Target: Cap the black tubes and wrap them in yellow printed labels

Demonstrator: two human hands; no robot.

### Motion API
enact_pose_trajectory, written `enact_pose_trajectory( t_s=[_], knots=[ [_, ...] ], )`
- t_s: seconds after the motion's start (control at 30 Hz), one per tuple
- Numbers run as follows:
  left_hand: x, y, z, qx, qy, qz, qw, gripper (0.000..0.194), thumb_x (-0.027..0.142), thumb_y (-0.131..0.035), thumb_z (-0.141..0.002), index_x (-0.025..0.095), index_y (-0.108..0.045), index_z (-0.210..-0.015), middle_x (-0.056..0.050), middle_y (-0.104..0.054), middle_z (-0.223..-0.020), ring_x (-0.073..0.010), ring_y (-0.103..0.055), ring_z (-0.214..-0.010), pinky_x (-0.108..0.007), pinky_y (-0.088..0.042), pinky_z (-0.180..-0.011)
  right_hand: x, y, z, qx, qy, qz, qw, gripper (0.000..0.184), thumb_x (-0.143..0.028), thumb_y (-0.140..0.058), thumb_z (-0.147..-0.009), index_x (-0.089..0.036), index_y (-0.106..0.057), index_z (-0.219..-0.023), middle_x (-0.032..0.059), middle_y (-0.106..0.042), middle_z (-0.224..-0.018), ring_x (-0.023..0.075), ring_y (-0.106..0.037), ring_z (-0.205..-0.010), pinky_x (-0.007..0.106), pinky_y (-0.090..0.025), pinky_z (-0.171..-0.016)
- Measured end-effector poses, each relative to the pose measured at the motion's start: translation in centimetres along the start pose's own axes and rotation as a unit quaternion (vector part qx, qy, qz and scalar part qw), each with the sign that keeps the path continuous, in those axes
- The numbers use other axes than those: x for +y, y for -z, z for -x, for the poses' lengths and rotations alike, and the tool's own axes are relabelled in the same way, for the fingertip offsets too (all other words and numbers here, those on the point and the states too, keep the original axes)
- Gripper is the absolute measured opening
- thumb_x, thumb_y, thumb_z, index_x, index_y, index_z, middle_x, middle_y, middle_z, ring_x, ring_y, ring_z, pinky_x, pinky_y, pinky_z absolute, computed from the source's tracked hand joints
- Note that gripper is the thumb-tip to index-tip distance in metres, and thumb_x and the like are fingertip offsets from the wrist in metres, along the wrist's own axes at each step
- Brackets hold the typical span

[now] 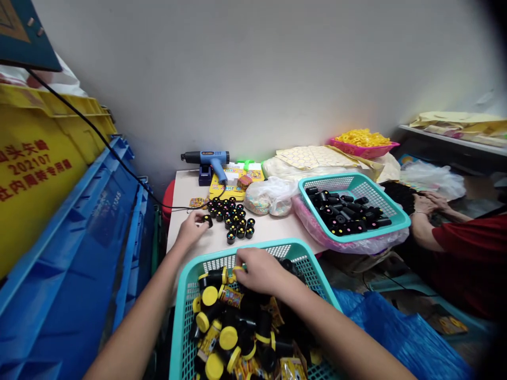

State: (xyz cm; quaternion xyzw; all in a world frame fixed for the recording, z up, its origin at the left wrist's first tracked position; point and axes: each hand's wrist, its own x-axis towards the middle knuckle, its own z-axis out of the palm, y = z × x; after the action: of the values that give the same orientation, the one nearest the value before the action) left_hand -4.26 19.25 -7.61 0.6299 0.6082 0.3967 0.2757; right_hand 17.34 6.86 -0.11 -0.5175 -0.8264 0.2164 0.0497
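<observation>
My left hand [193, 227] rests on the white table [186, 192], its fingers pinched on a small black cap [207, 220] at the left edge of a cluster of upright black caps [233, 216]. My right hand [259, 270] reaches into the near teal basket [184, 295], fingers curled over the pile of black tubes with yellow caps [222, 327]; what it grips is hidden. A second teal basket [356, 184] of black tubes stands to the right.
A blue heat gun [209, 158] and its black cable lie at the table's back. Plastic bags [269, 196], sticker sheets and a pink tray of yellow parts [362, 141] sit behind. Blue and yellow crates [67, 221] line the left. Another person in a red sleeve [463, 237] is at the right.
</observation>
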Motion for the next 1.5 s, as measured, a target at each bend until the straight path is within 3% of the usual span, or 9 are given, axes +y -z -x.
enact_pose_trajectory(
  t_s=[0.07, 0.23, 0.37, 0.47, 0.63, 0.77, 1.0, 1.33, 1.5],
  knots=[
    [0.9, 1.8, 1.1, 0.046, -0.001, 0.040, 0.998, 0.025, 0.025, -0.057, -0.073, 0.019, -0.049, -0.096, -0.005, -0.064, -0.093, -0.0217, -0.064, -0.091, -0.036, -0.051, -0.081, 0.6, 0.6, 0.3, 0.015, -0.033, -0.223, 0.974, 0.003, -0.022, -0.044, -0.079, -0.020, -0.044, -0.081, 0.0033, -0.066, -0.076, 0.0168, -0.062, -0.072, 0.024, -0.040, -0.060],
    [5.7, 5.1, 7.9, 0.041, -0.044, 0.139, 0.988, 0.028, 0.030, -0.047, -0.078, 0.020, -0.048, -0.104, -0.005, -0.065, -0.097, -0.0206, -0.064, -0.091, -0.037, -0.052, -0.083, 0.3, 0.5, 0.5, -0.023, -0.015, -0.614, 0.789, 0.016, -0.022, -0.045, -0.079, -0.023, -0.030, -0.083, -0.0080, -0.056, -0.055, 0.0091, -0.045, -0.046, 0.020, -0.032, -0.050],
    [8.3, 5.1, 14.7, -0.118, -0.016, 0.274, 0.954, 0.027, 0.033, -0.048, -0.087, 0.021, -0.049, -0.112, -0.008, -0.066, -0.104, -0.0230, -0.065, -0.096, -0.039, -0.052, -0.086, -1.1, 0.5, 1.2, -0.002, 0.044, -0.640, 0.767, 0.028, -0.032, -0.060, -0.083, -0.021, -0.039, -0.098, -0.0069, -0.057, -0.066, 0.0089, -0.050, -0.060, 0.021, -0.038, -0.061],
    [8.6, 4.4, 17.9, -0.128, 0.005, 0.284, 0.950, 0.034, 0.040, -0.053, -0.087, 0.022, -0.053, -0.116, -0.009, -0.064, -0.114, -0.0251, -0.061, -0.107, -0.039, -0.050, -0.091, -1.9, 0.8, 1.8, 0.014, 0.049, -0.657, 0.752, 0.033, -0.045, -0.062, -0.082, -0.020, -0.045, -0.094, -0.0049, -0.056, -0.069, 0.0113, -0.053, -0.061, 0.027, -0.043, -0.063],
    [8.8, 3.8, 19.7, -0.139, 0.027, 0.282, 0.949, 0.041, 0.046, -0.055, -0.085, 0.024, -0.055, -0.121, -0.009, -0.061, -0.125, -0.0283, -0.052, -0.122, -0.039, -0.049, -0.095, -2.7, 1.3, 3.6, 0.051, 0.093, -0.504, 0.857, 0.045, -0.056, -0.042, -0.091, -0.023, -0.059, -0.116, 0.0041, -0.059, -0.106, 0.0174, -0.055, -0.095, 0.035, -0.042, -0.088],
    [9.0, 3.7, 20.3, -0.123, 0.022, 0.276, 0.953, 0.043, 0.044, -0.048, -0.090, 0.027, -0.048, -0.129, -0.006, -0.053, -0.136, -0.0276, -0.045, -0.129, -0.043, -0.040, -0.106, -3.2, 1.0, 4.3, 0.032, 0.107, -0.458, 0.882, 0.046, -0.051, -0.030, -0.097, -0.027, -0.057, -0.127, 0.0048, -0.057, -0.115, 0.0190, -0.050, -0.108, 0.038, -0.034, -0.100],
    [9.6, 3.3, 20.6, -0.106, -0.059, 0.197, 0.973, 0.038, 0.035, -0.036, -0.095, 0.028, -0.044, -0.132, -0.008, -0.048, -0.139, -0.0275, -0.044, -0.129, -0.046, -0.039, -0.106, -3.7, -0.5, 3.4, 0.017, 0.042, -0.647, 0.761, 0.055, -0.038, -0.071, -0.078, -0.021, -0.046, -0.123, -0.0079, -0.047, -0.067, 0.0069, -0.042, -0.054, 0.020, -0.033, -0.052],
    [8.8, 2.1, 20.8, 0.008, -0.206, 0.108, 0.973, 0.056, 0.024, -0.036, -0.094, 0.031, -0.013, -0.145, -0.011, -0.048, -0.127, -0.0249, -0.052, -0.115, -0.044, -0.044, -0.093, -3.7, -2.0, 3.2, -0.039, 0.034, -0.709, 0.703, 0.054, -0.035, -0.079, -0.069, -0.022, -0.048, -0.111, -0.0107, -0.047, -0.060, 0.0046, -0.037, -0.046, 0.016, -0.028, -0.044],
    [9.1, 2.2, 20.5, 0.030, -0.333, 0.079, 0.939, 0.062, 0.018, -0.040, -0.088, 0.025, -0.016, -0.145, -0.011, -0.051, -0.120, -0.0263, -0.048, -0.114, -0.049, -0.038, -0.096, -4.3, -2.1, 3.5, -0.118, 0.092, -0.729, 0.668, 0.052, -0.055, -0.071, -0.071, -0.015, -0.062, -0.102, 0.0034, -0.061, -0.087, 0.0132, -0.056, -0.077, 0.025, -0.043, -0.070]
  ],
)
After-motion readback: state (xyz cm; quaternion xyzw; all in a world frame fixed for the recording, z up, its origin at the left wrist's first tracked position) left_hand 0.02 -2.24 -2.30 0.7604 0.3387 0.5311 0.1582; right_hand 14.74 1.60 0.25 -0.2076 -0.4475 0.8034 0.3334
